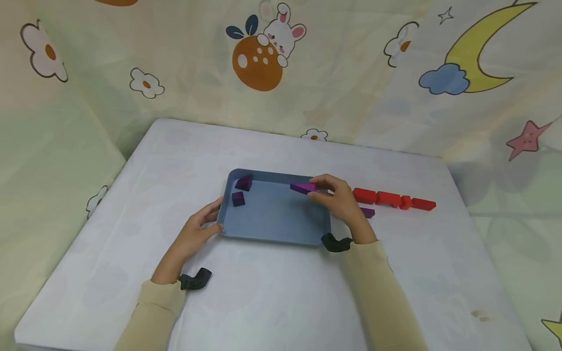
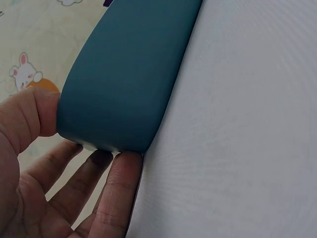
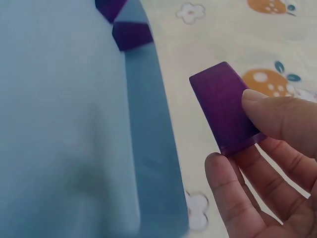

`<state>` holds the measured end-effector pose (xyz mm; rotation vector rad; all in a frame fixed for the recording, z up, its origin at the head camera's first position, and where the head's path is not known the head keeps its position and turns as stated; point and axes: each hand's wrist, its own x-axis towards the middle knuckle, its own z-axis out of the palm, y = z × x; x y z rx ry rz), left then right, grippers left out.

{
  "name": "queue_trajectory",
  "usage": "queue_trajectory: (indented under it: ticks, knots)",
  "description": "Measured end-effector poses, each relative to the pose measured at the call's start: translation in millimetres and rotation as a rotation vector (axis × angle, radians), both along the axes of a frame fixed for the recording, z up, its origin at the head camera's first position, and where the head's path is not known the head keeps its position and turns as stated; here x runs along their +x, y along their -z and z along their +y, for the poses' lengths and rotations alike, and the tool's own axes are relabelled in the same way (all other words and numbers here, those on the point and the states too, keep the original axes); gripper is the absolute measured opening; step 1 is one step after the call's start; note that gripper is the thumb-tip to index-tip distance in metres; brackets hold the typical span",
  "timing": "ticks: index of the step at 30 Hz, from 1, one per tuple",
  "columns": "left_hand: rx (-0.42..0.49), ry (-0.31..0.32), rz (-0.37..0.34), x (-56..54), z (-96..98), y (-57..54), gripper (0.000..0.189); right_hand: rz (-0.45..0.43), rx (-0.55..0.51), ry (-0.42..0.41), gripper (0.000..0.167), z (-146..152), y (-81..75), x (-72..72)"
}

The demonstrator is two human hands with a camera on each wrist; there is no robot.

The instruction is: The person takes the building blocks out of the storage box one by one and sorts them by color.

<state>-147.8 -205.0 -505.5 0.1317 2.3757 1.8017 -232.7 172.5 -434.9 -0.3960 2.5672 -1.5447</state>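
Note:
My right hand (image 1: pixel 340 195) pinches a purple wedge-shaped block (image 1: pixel 302 188) between thumb and fingers, over the right part of a blue-grey tray (image 1: pixel 272 241). In the right wrist view the held block (image 3: pixel 225 111) shows a broad tapered face, with the thumb (image 3: pixel 277 114) on its side. My left hand (image 1: pixel 195 234) touches the outside of the tray's left wall with thumb and fairly straight fingers. The left wrist view shows those fingertips (image 2: pixel 126 166) against the tray's wall. Inside the tray, at left, lie a purple wedge (image 1: pixel 244 183) and a purple cube (image 1: pixel 238 199).
Right of the tray several red blocks (image 1: pixel 388 199) lie in a row on the white table (image 1: pixel 263 302). Another purple block (image 1: pixel 368 212) lies in front of them, partly behind the right hand. A patterned cloth (image 1: pixel 189 58) hangs behind the table.

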Motion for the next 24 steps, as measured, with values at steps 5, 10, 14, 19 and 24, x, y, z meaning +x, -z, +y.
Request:
queue_trajectory:
  ticks: [5, 10, 14, 19, 24]
  knots:
    - [-0.019, 0.004, 0.008, -0.1, -1.8, 3.0, 0.072, 0.017, 0.041, 0.046, 0.038, 30.9, -1.7, 12.0]
    - [-0.029, 0.004, 0.001, -0.1, -2.5, 2.8, 0.072, 0.081, 0.099, 0.079, 0.037, 61.5, -4.0, 24.5]
    - [-0.028, 0.004, -0.002, 0.5, -2.5, 2.0, 0.073, 0.150, 0.169, 0.108, 0.041, 85.0, -3.8, 33.6]
    - [-0.018, 0.007, 0.007, 0.9, -1.6, 1.6, 0.072, 0.211, 0.234, 0.168, 0.038, 113.5, -2.5, 43.1]
    - [-0.029, 0.005, 0.015, -0.7, 0.9, 2.9, 0.072, 0.191, 0.298, 0.241, 0.037, 140.5, 0.2, 50.1]
